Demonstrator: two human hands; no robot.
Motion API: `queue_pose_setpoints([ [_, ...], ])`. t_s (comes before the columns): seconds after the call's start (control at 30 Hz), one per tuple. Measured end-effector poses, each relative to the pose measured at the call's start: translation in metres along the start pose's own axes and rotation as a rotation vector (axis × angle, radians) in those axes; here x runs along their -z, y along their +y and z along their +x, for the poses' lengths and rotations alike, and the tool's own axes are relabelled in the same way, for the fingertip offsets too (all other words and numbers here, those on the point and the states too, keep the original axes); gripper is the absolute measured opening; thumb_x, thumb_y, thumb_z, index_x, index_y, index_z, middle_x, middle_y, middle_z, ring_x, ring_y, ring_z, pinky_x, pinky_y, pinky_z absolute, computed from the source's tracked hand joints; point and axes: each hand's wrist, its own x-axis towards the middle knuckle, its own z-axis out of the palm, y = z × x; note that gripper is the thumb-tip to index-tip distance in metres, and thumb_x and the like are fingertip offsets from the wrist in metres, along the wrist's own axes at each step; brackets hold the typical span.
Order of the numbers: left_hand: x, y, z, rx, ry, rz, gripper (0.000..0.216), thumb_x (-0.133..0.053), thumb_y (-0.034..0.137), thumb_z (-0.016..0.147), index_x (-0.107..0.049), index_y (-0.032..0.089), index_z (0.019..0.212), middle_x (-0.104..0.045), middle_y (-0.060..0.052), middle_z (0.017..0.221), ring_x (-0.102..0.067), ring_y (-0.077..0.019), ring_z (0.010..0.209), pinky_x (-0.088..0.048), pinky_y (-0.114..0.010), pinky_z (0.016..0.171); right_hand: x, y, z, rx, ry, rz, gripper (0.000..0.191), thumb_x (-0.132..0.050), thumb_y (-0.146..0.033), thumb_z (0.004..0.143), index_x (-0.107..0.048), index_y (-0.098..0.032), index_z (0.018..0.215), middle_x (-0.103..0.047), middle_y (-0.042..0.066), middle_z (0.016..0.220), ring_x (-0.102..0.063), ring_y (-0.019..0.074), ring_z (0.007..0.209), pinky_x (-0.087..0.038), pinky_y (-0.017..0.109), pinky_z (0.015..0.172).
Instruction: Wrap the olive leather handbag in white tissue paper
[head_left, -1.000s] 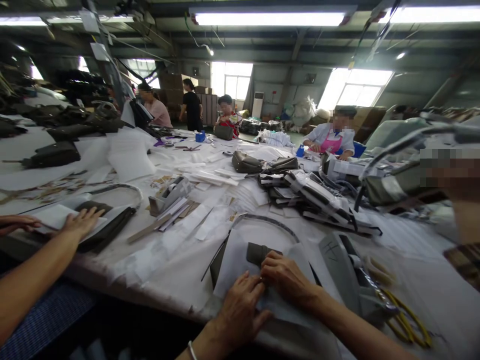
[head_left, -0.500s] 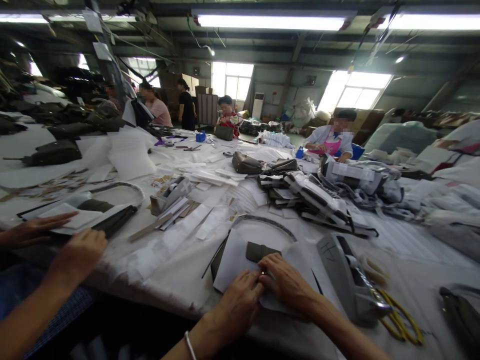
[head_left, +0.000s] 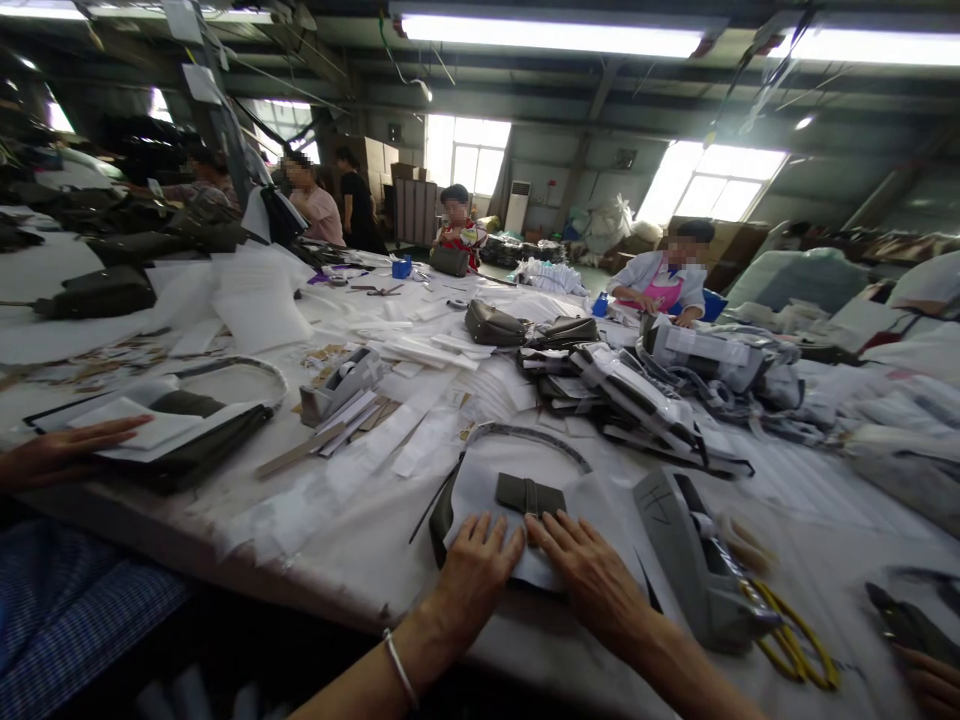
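A dark olive handbag (head_left: 442, 522) lies before me at the table edge, its wrapped handle (head_left: 536, 436) arching away from me. White sheet wrapping (head_left: 480, 485) covers most of its front, and the bag's flap tab (head_left: 529, 494) shows through the middle. My left hand (head_left: 480, 565) lies flat on the wrapping, left of the tab, fingers outstretched. My right hand (head_left: 589, 570) rests open on the right side, its fingertips beside the tab's lower end. Neither hand grips anything.
Right of the bag stand a grey tape dispenser (head_left: 686, 560) and yellow-handled scissors (head_left: 799, 640). A co-worker's hand (head_left: 75, 450) rests on another bag (head_left: 217, 445) at left. Wrapped bags (head_left: 637, 390) are piled behind. Another tape dispenser (head_left: 339, 385) stands left of centre.
My hands were together with fingers pinched at the tab's lower end; now they are apart and spread flat. The left co-worker's nearer hand has left the view.
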Motion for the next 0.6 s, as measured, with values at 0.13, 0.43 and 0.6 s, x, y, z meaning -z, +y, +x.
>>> queue_pose_setpoints([
  [0.13,-0.017,0.002,-0.006,-0.008,0.037,0.020,0.042,-0.053,0.018,0.095,-0.050,0.021,0.137,-0.064,-0.012,0.128,-0.061,-0.0291,0.117,-0.048,-0.045,0.099,-0.011,-0.006,-0.003,0.003,0.024,-0.063,0.076,-0.041,0.006,0.074,-0.045,-0.020,0.145,-0.063,0.012,0.133,-0.062,0.0314,0.117,-0.057,0.048,0.093],
  [0.43,0.004,-0.038,-0.010,-0.042,0.066,0.090,0.033,-0.048,0.022,0.098,-0.057,0.024,0.129,-0.064,-0.010,0.129,-0.059,-0.0305,0.120,-0.044,-0.049,0.102,-0.019,-0.004,-0.014,-0.016,0.059,0.022,0.082,-0.040,0.004,0.079,-0.033,-0.030,0.152,-0.055,0.007,0.142,-0.056,0.0282,0.126,-0.055,0.045,0.097],
  [0.6,-0.016,-0.035,-0.025,0.007,0.074,0.073,0.039,-0.045,0.015,0.097,-0.055,0.025,0.133,-0.062,-0.009,0.133,-0.060,-0.0274,0.119,-0.049,-0.044,0.099,-0.020,-0.004,-0.016,0.015,0.086,0.069,0.075,-0.040,0.004,0.082,-0.042,-0.032,0.147,-0.057,0.004,0.140,-0.056,0.0276,0.126,-0.053,0.047,0.100],
])
